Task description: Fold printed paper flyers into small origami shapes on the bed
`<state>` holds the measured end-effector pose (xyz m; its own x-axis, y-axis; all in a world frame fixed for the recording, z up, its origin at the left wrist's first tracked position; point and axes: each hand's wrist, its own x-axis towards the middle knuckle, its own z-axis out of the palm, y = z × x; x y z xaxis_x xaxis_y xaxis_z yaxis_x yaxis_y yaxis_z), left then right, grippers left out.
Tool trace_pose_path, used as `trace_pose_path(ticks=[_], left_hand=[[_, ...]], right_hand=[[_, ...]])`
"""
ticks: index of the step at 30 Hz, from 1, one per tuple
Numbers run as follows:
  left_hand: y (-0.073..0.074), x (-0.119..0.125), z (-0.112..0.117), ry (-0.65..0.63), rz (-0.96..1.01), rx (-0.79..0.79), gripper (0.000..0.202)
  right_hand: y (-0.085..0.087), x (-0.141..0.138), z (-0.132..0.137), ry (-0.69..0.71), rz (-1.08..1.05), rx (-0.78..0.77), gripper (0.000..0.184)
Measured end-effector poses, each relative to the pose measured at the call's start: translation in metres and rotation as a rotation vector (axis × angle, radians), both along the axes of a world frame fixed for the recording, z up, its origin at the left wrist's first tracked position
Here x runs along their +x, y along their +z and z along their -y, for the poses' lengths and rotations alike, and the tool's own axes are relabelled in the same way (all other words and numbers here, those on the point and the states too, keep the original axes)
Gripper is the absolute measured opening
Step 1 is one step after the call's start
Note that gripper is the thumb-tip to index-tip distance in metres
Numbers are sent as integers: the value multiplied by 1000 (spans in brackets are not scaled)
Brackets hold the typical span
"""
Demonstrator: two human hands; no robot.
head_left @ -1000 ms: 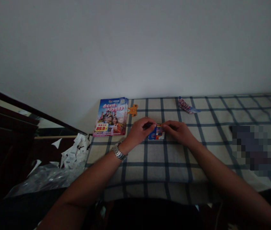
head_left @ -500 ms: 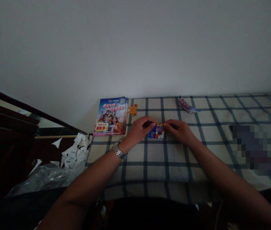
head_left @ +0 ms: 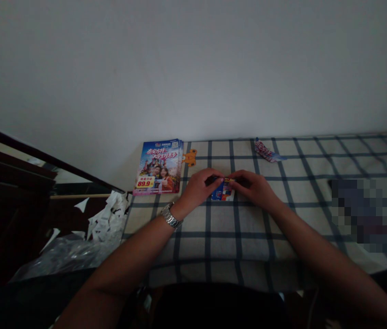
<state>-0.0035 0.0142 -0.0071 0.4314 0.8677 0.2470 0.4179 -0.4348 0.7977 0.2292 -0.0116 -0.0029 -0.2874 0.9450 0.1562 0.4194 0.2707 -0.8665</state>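
Between my two hands is a small piece of printed paper [head_left: 223,192], mostly blue with red, white and yellow patches. My left hand [head_left: 204,185] pinches its upper left edge between thumb and fingers; a metal-band wristwatch [head_left: 172,215] is on that wrist. At the upper right edge, my right hand [head_left: 251,186] is closed on the same paper, its fingertips close to the left ones. The paper is just over or on the checked cloth [head_left: 221,233]; whether it is folded I cannot tell.
Printed flyers [head_left: 159,167] lie stacked at the left by the wall, an orange bear-shaped piece [head_left: 190,157] beside them. A torn paper strip [head_left: 267,151] lies farther back. A blurred-out dark object [head_left: 368,214] is at the right. Paper scraps [head_left: 109,219] and clear plastic [head_left: 66,251] sit below left.
My right hand has moved slightly left along the paper's top edge, bringing its fingertips nearer my left hand's. The paper has shifted a little toward me.
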Motion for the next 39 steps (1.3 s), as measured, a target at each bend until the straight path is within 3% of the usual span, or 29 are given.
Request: trace_pose_path(ticks=[10,15,21,39], left_hand=[[-3,-2,0,42,-27,92,29],[-2,-3,-1,117,-182,222,31],[-3,0,2,99,-313,276,30],[-6,1,1,63,-349,326,29]], right_hand=[[-6,2,-4,-131,100,54,23],[-8,5,-8,-198,233,173,19],[-10,7,-10,-148,359,309,11],[-13,6,-10,-131,385,312,18]])
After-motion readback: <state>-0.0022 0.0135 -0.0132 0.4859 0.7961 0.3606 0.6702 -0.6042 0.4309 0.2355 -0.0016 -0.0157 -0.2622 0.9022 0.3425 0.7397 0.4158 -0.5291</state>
